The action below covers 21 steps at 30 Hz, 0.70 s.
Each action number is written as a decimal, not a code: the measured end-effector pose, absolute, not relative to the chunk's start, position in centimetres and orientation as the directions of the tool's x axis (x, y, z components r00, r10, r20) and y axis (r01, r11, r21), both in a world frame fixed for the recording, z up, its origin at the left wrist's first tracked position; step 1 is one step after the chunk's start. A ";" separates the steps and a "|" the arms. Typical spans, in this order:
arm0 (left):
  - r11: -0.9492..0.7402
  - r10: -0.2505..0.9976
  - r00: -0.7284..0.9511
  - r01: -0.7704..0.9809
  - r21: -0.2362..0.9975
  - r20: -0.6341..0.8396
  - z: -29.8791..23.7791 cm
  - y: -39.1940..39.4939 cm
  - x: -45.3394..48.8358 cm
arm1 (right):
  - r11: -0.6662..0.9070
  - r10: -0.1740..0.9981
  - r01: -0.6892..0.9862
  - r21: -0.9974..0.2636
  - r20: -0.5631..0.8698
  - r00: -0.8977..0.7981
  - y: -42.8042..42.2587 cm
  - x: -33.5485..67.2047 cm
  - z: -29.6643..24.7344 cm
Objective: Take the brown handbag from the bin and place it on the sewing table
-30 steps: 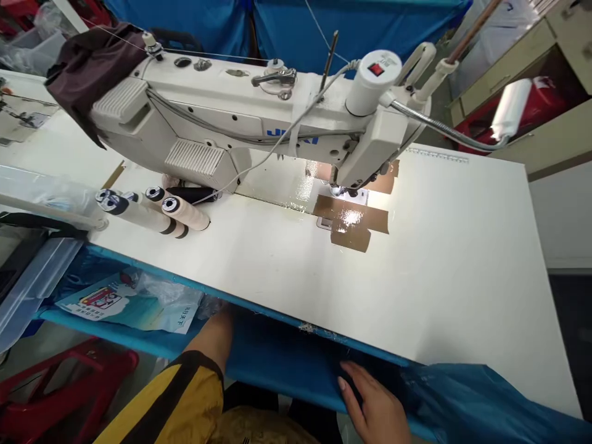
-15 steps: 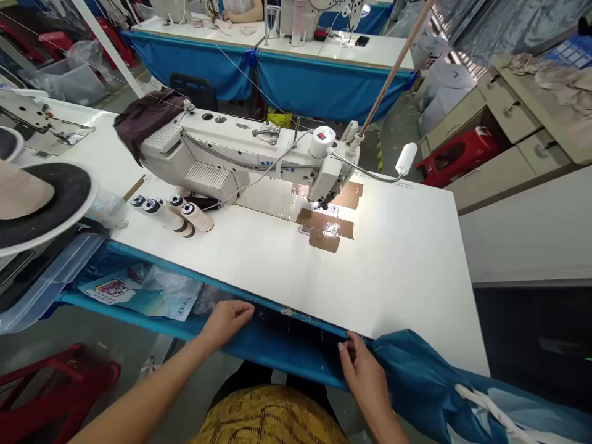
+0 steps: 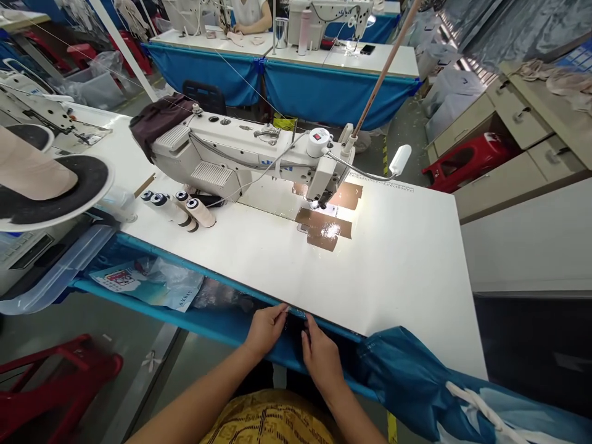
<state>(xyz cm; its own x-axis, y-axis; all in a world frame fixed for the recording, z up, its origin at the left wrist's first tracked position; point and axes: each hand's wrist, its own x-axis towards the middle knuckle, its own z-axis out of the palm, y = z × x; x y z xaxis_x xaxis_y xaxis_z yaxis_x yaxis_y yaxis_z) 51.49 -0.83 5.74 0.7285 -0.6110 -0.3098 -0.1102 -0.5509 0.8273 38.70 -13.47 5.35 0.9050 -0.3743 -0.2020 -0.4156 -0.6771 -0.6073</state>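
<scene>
Where the white table's [image 3: 398, 271] near edge meets the soft blue fabric skirt [image 3: 222, 322], our left hand [image 3: 266, 328] and right hand [image 3: 319, 354] pinch it; limp and light, we judge it best gripped along that hem.

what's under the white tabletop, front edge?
A blue fabric shelf runs under the white tabletop, holding a printed packet and clear plastic. Both hands, left hand and right hand, reach in; farther back is hidden.

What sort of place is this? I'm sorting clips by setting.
Most likely a garment sewing workshop. An industrial sewing machine sits on a white worktable with thread spools beside it, and more machine tables stand behind.
</scene>
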 end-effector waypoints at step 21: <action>-0.181 -0.472 0.575 0.679 0.712 -0.668 9.5 2.0 53.7 | -0.596 0.122 -0.052 -0.801 -0.154 0.980 -12.3 39.9 10.2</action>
<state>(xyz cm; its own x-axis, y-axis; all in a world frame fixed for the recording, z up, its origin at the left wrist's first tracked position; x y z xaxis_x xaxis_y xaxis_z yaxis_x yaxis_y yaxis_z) 53.71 2.02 9.52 0.5752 -0.4717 -0.6683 0.6789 -0.1805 0.7117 39.86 -12.34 10.20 0.9805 0.1219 -0.1543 -0.0520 -0.5960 -0.8013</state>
